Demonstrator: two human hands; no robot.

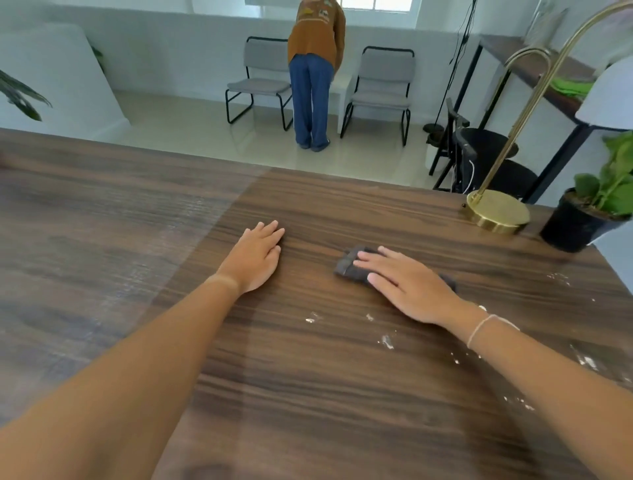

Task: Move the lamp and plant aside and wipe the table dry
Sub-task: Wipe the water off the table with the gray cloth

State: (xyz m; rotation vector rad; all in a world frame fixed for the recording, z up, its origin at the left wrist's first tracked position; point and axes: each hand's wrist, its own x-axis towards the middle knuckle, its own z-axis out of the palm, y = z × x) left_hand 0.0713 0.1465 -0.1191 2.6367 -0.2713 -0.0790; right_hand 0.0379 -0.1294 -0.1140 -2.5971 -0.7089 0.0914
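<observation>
Two flat open hands on the table (308, 394): left hand (257, 257) bare, right hand (407, 284) atop dark cloth (349, 265).

Counter (342, 394): dark wood-grain, smooth, w/ a soft sheen, pale glare on the left, whitish wet smears (385, 341) on the right. Cloth (349, 265) is dark grey fabric, matt, nubbly. Lamp base (498, 212) and stem: polished brass-look metal, glossy. Plant pot (572, 226): black plastic, matt. Floor (205, 133): glossy pale tile.

Two grey chairs (260, 80) stand against a white wall (171, 51) on a glossy pale floor (205, 137). Daylight enters through a window (376, 4). A dark side table (534, 68) lines the right wall.
</observation>
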